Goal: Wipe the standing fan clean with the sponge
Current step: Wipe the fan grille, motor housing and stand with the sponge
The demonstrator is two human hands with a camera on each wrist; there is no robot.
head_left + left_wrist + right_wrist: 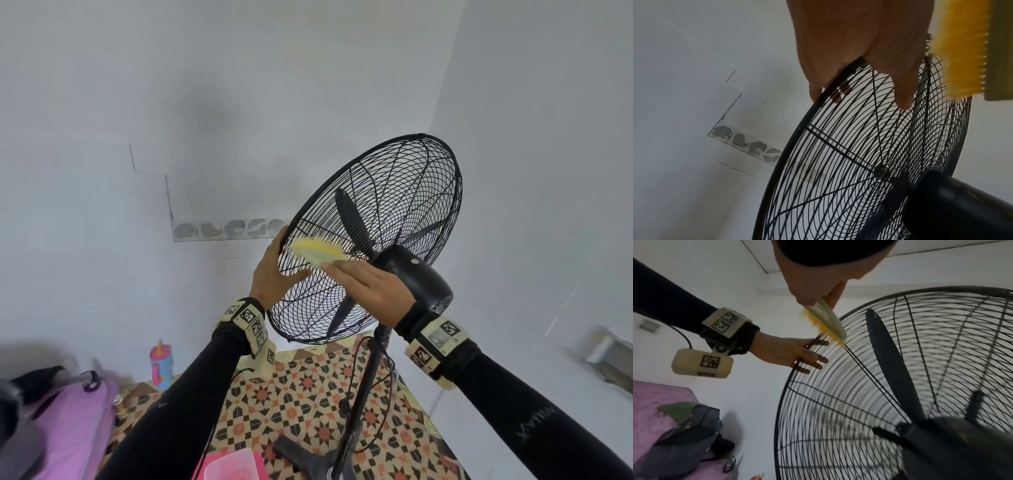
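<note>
A black standing fan (pixel 394 205) faces the white wall, its motor housing (pixel 418 277) toward me. My left hand (pixel 279 263) grips the cage rim (pixel 789 138) at its left edge, thumb on the rear grille and fingers (pixel 813 360) on the front side. My right hand (pixel 370 287) holds the sponge (pixel 318 251), a pale-backed pad with yellow bristles, pinched between thumb and fingers (pixel 813 280). The sponge's bristles (pixel 826 331) touch the rear grille wires close to the rim, just right of my left hand (pixel 859 40). Black blades (pixel 890 369) sit inside the cage.
The fan's pole (pixel 366 394) and cable stand on a patterned mat (pixel 308 394). A pink tub (pixel 233 466) lies near the base. A pink bag (pixel 78 428) and a blue and pink bottle (pixel 161 368) are at the lower left. White walls meet in a corner behind the fan.
</note>
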